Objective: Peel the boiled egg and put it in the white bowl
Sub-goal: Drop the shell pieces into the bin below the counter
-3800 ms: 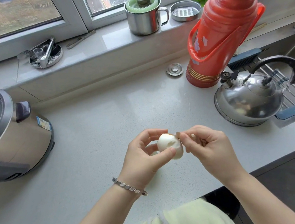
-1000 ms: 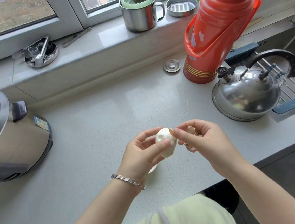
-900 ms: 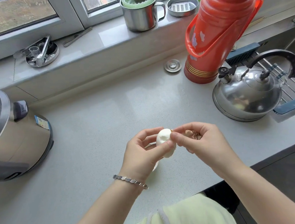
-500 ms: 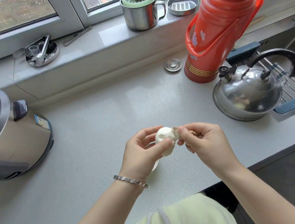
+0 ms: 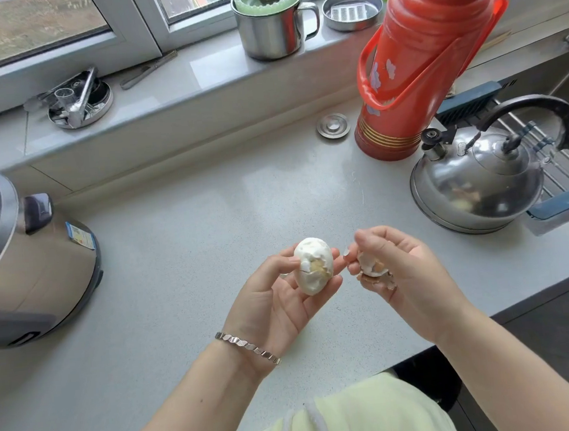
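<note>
The right hand [image 5: 408,273] has drawn off the egg [image 5: 314,266] it was picking at, and the left hand [image 5: 277,302] has turned palm up. Far left of the hands, a rice cooker [image 5: 21,252] sits on the table [image 5: 192,240]. The left hand grips the egg, white with a yellowish patch. Just right, a small gap away, the right hand's curled fingers hold shell pieces [image 5: 373,267]. Beyond it to the right stands a steel kettle [image 5: 476,181].

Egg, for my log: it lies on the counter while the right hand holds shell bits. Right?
No: the left hand holds the egg, off the counter, as the head view shows. The right hand does hold shell bits.
</note>
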